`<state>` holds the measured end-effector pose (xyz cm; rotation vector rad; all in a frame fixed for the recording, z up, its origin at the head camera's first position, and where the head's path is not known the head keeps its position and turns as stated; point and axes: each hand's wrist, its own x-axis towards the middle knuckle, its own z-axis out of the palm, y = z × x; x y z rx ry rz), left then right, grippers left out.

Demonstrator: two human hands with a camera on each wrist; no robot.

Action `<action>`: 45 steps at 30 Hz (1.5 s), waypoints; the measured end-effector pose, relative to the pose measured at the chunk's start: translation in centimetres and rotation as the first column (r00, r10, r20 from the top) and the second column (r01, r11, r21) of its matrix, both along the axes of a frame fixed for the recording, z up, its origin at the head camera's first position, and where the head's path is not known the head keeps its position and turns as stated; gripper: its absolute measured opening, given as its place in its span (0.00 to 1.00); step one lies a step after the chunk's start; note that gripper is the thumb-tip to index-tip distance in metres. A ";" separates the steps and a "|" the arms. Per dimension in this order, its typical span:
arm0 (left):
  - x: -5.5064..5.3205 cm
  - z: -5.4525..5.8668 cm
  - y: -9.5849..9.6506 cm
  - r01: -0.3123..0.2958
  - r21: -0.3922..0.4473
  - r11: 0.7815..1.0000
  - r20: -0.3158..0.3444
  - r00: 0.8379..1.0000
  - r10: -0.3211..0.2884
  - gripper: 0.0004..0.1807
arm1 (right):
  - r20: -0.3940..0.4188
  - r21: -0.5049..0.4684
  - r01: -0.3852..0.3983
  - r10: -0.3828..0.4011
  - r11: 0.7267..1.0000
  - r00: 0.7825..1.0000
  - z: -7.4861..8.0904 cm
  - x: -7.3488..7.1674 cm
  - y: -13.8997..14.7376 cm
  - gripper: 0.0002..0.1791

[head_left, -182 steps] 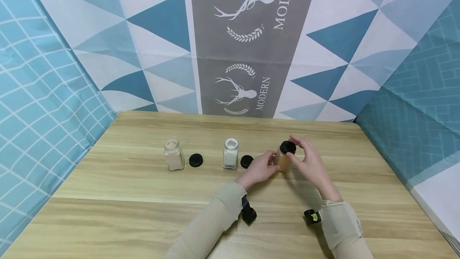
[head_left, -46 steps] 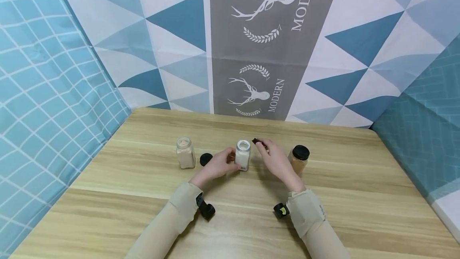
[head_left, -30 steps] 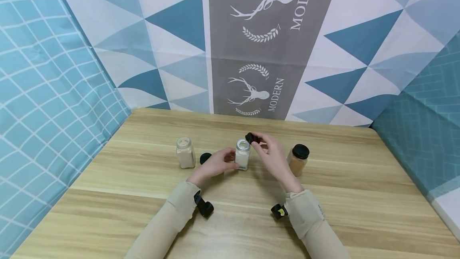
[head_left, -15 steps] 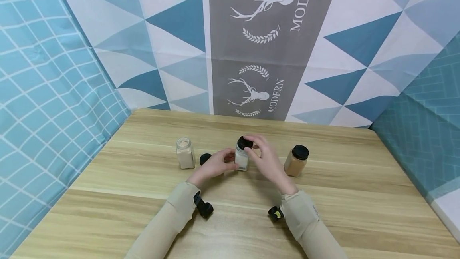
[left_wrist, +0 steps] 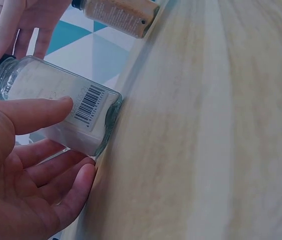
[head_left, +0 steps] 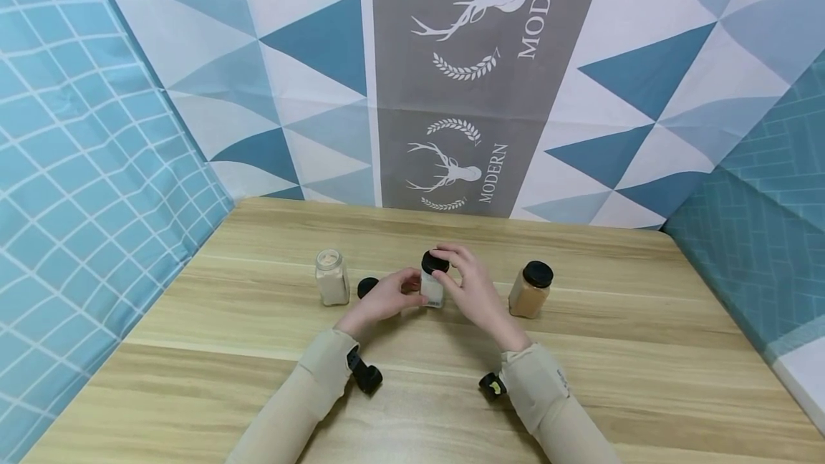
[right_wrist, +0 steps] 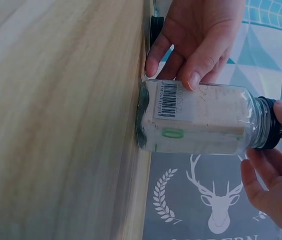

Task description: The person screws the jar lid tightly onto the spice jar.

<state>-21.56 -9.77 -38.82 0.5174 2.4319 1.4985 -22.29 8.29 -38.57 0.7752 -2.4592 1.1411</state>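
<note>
Patterned backdrop (head_left: 399,84): is filling the upper frame behind the wooden bench (head_left: 425,407);
Barcoded jar (head_left: 434,294): is standing upright just below the frame's centre;
Left hand (head_left: 385,296): is gripping its body;
Right hand (head_left: 473,293): is pinching the black cap (head_left: 434,263) atop it;
Uncapped jar (head_left: 332,285): is standing left of centre, a loose lid (head_left: 367,286) lying right of it;
Tan jar (head_left: 528,297): is standing, lidded, right of centre.

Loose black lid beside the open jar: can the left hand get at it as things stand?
Probably not: the left hand grips the middle jar and would likely need to release it, though the loose lid lies close by.
</note>
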 end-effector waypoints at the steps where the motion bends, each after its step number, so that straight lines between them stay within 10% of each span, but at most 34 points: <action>1: 0.0 0.0 0.0 -0.006 0.002 1.000 0.002 1.000 0.006 0.23 | 0.001 0.001 0.001 -0.001 1.000 1.000 0.0 0.0 0.0 0.17; 14: -2.1 -3.5 -0.2 -0.029 -0.013 1.000 -0.006 1.000 0.029 0.26 | 0.013 0.036 0.032 -0.033 0.999 0.999 0.1 0.2 0.3 0.18; 45: -2.3 -3.7 -0.3 -0.024 -0.022 0.999 -0.014 1.000 0.024 0.26 | 0.027 -0.011 0.102 -0.102 0.995 0.994 0.5 0.3 0.7 0.13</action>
